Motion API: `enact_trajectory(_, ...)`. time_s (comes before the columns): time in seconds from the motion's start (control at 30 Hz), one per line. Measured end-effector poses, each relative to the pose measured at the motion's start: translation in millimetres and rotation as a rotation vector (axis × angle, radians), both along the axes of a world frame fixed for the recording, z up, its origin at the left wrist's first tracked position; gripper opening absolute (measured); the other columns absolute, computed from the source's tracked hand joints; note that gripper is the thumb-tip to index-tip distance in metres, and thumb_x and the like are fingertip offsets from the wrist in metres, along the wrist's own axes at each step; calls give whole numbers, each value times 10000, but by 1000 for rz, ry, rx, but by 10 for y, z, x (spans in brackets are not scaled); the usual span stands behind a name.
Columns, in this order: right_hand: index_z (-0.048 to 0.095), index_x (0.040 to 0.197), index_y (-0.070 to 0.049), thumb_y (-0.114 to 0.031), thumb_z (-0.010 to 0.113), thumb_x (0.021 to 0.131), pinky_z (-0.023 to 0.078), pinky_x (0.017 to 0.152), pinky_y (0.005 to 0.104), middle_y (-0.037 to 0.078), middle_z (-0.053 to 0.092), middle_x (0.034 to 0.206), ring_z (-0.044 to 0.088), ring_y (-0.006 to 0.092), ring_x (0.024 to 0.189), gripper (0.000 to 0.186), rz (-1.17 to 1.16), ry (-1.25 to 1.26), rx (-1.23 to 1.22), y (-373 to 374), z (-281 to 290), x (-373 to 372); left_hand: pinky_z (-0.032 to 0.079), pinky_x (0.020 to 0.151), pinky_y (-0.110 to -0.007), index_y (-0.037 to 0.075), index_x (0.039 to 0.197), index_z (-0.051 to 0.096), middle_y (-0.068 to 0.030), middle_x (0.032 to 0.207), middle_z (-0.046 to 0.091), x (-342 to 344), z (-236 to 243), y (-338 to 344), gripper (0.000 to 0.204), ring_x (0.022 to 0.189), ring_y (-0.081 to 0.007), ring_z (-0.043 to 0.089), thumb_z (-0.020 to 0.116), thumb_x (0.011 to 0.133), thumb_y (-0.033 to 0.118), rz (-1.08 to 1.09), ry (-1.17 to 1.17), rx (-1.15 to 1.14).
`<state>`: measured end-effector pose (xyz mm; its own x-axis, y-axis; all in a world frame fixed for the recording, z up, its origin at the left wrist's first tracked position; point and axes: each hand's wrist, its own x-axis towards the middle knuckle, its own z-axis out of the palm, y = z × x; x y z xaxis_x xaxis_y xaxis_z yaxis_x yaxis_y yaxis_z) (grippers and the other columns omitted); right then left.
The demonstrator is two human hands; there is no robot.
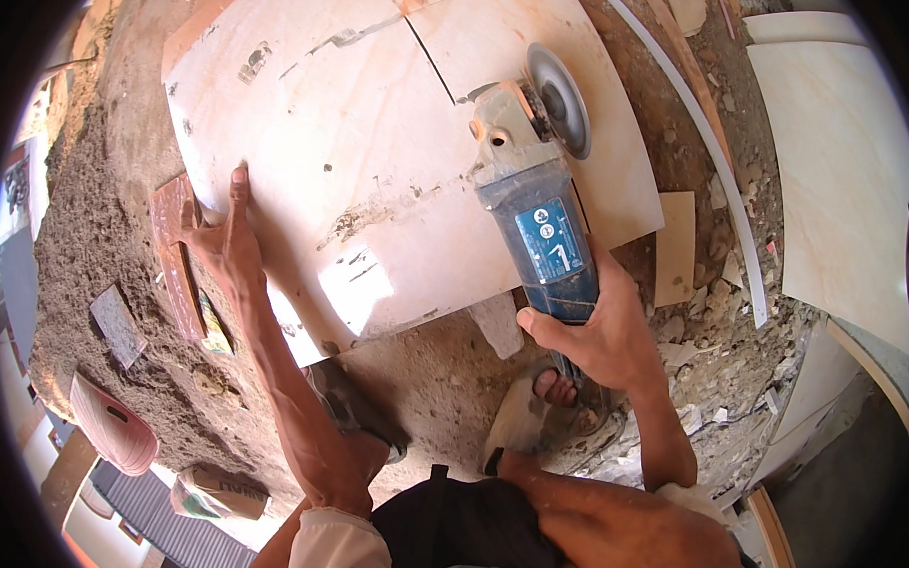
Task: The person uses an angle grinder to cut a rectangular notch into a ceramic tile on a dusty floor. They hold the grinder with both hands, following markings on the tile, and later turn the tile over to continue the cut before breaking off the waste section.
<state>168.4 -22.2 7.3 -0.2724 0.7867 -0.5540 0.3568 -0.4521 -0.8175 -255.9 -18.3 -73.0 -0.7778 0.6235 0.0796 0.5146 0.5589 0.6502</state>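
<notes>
A large cream marble-look tile [300, 149] lies before me, its face marked with grey smears and a dark straight line [429, 60] near the far middle. My left hand [228, 247] grips the tile's left edge, thumb on top; its other fingers are partly hidden beside the edge. In my right hand [601, 324] is a blue angle grinder [532, 201], held by the rear of its body over the tile's right part. Its round grey disc [560, 100] stands on edge, tilted, at the far end. I cannot tell whether the disc touches the tile.
Left of the tile lie a reddish-brown strip [177, 284], a grey tile scrap [119, 326] and a pink slipper [112, 426]. A long pale strip [715, 140] curves along the right, over rubble. Large tiles [836, 171] stand farther right. My feet [554, 396] are close to the tile's near edge.
</notes>
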Motion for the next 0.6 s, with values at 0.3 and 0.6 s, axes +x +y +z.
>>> enact_trajectory(0.3,642,1312,13,-278,914,823,594,899,414,160,745,1082,745,244,956,630,7,4,-6,-72,-18,57,620,897,-437,-243,1599,317,-231,957,795,43,76,47,1263,869,-240,754,946,871,575,48,-98,-71)
enact_trajectory(0.6,641,1303,16,-283,912,824,592,886,402,143,744,1045,736,237,923,627,-1,22,-31,-77,-19,51,479,490,-344,-325,1541,314,-31,533,562,63,48,49,1271,402,-113,430,949,883,558,24,-20,-29)
